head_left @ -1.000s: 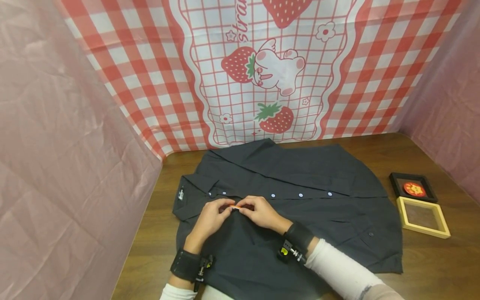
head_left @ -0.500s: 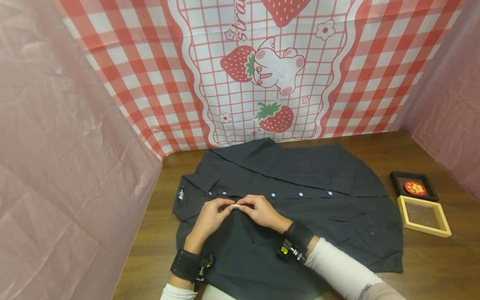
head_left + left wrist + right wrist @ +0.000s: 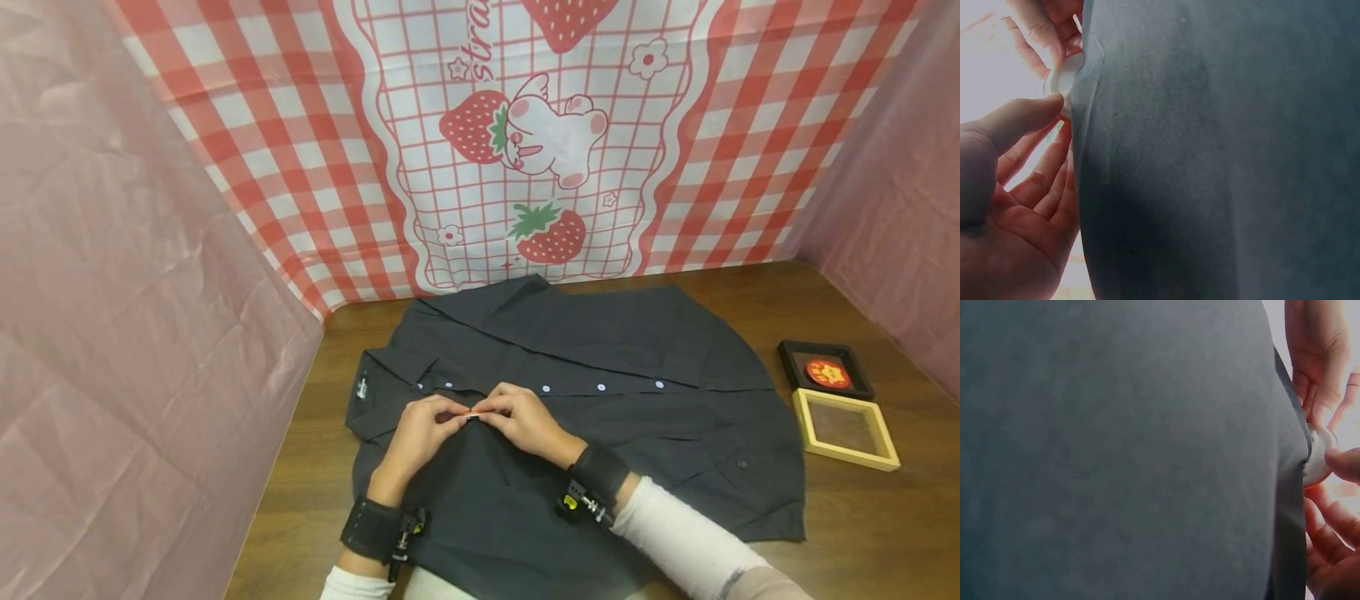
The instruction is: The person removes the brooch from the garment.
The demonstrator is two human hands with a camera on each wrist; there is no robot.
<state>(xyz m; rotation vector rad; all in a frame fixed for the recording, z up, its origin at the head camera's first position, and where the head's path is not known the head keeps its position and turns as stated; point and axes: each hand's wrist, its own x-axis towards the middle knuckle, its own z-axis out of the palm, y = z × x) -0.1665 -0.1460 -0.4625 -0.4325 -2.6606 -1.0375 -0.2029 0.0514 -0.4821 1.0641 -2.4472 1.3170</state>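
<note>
A dark grey button-up shirt [image 3: 615, 433] lies spread out, collar to the left. At its front edge, both hands pinch a small round badge [image 3: 472, 415] with an orange rim. My left hand [image 3: 418, 435] grips its left side and my right hand [image 3: 521, 423] its right side, thumbs toward me. In the left wrist view the badge's pale back [image 3: 1065, 78] shows, with the raised shirt edge covering part of it. The right wrist view shows the badge [image 3: 1319, 456] against the cloth edge, between thumbs and fingers.
At the right of the brown wooden table [image 3: 847, 517] lie a black frame [image 3: 787, 367] holding a red round badge [image 3: 828, 373] with a yellow figure, and a light wooden frame [image 3: 887, 433]. A strawberry-print cloth [image 3: 480, 250] hangs behind, with pink cloth [image 3: 172, 333] at both sides.
The badge between the fingers has tilted slightly and shows less of its pale side. The right hand has shifted a little upward; the shirt lies as before.
</note>
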